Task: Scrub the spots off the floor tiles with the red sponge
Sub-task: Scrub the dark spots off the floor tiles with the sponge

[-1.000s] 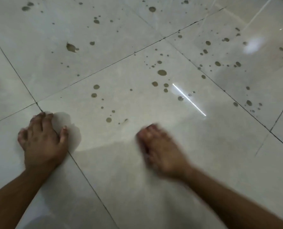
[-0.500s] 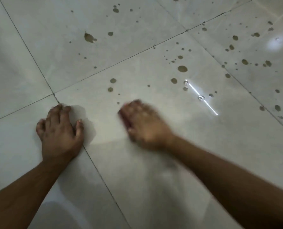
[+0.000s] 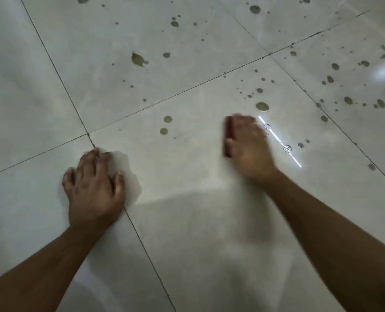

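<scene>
- While the left hand presses flat and spread on the floor, the blurred right hand clamps the red sponge.
- Brown spots lie just beyond; two spots sit between the hands.
- A bright streak runs beside the right hand.

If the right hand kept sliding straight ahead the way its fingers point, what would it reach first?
Probably the large brown spot just beyond the right hand, which presses the red sponge on the floor tile. Motion blur makes the exact heading uncertain.
</scene>
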